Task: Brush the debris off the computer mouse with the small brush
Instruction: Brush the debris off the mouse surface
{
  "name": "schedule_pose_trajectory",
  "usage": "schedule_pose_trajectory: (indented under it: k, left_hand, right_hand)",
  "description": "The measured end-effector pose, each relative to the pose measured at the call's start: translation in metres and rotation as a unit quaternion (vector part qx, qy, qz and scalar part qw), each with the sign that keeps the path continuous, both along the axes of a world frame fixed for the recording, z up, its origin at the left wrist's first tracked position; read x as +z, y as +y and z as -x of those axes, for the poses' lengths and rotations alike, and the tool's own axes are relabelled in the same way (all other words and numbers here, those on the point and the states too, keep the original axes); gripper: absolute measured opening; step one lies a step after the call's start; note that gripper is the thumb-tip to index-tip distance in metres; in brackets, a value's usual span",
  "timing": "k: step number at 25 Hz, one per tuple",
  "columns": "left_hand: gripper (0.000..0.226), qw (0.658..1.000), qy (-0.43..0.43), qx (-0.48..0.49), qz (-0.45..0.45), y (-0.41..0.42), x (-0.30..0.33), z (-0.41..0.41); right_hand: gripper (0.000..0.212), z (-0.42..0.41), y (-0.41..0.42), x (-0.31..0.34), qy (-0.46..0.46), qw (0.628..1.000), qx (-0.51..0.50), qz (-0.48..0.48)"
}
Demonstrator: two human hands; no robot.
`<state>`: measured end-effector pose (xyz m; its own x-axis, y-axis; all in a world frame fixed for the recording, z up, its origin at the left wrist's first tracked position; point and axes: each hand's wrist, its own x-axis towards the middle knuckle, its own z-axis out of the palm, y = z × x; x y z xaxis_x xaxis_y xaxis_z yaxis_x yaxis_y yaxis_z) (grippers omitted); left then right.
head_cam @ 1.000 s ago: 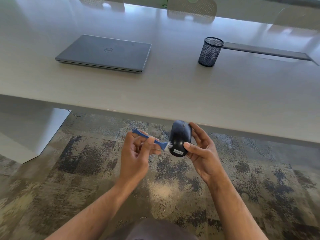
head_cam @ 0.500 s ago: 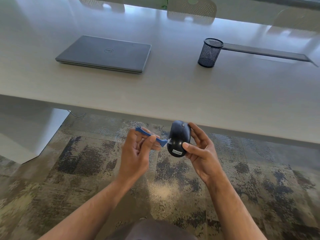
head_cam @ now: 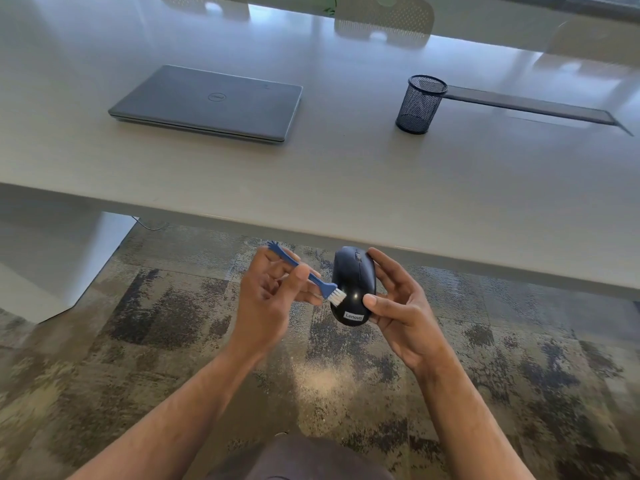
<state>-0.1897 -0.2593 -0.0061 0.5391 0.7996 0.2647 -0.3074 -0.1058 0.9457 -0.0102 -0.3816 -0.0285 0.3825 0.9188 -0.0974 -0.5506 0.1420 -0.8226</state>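
Observation:
A black computer mouse (head_cam: 351, 282) with a Lenovo label is held upright in front of me, below the table's near edge, with my right hand (head_cam: 401, 306) gripping it from the right side, thumb on its top shell. My left hand (head_cam: 270, 299) pinches a small blue brush (head_cam: 322, 285) by its thin handle. The brush's white bristles touch the left side of the mouse's shell. The far end of the handle sticks out up and left past my fingers.
A grey table (head_cam: 346, 181) spans the view above my hands. On it lie a shut grey laptop (head_cam: 211, 102) at the left, a black mesh pen cup (head_cam: 420, 103) at the right and a dark flat strip (head_cam: 530, 105) behind the cup. Patterned carpet (head_cam: 173, 334) lies below.
The brush head has slid down the mouse's left side, so the white bristles now show against the shell. Both hands stay in about the same place.

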Motion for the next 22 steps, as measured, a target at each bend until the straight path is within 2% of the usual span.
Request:
schedule_pose_trajectory:
  k: [3,5,9,11,13,16,18,22]
  left_hand:
    - [0.015,0.999,0.011,-0.042,0.026,0.006,-0.002,0.0]
    - [0.01,0.998,0.018,-0.047,0.025,0.012,-0.003,-0.002]
    - [0.007,0.998,0.036,0.04,0.027,0.024,0.0,-0.01]
    - [0.008,0.997,0.01,0.062,0.039,0.028,0.004,-0.008]
    - [0.006,0.999,-0.013,0.031,0.017,0.028,0.007,-0.001]
    - [0.011,0.993,-0.039,-0.105,-0.024,0.02,0.011,0.011]
    - [0.017,0.985,-0.042,-0.162,-0.026,0.017,0.014,0.015]
    - [0.021,0.989,-0.043,-0.134,-0.036,0.017,0.015,0.014]
  right_hand:
    - [0.077,0.0,-0.004,0.003,0.008,0.999,0.033,-0.01]
    - [0.077,0.0,-0.006,0.004,0.016,0.999,0.039,-0.006]
    - [0.073,-0.001,-0.01,0.006,0.021,0.998,0.056,-0.02]
    - [0.072,-0.001,-0.01,0.008,0.021,0.997,0.065,-0.027]
    - [0.071,-0.001,-0.01,0.008,0.025,0.997,0.065,-0.027]
    - [0.072,-0.002,-0.009,0.01,0.029,0.997,0.062,-0.024]
    - [0.072,-0.002,-0.008,0.011,0.027,0.998,0.06,-0.022]
    - [0.073,-0.002,-0.005,0.014,0.024,0.998,0.057,-0.024]
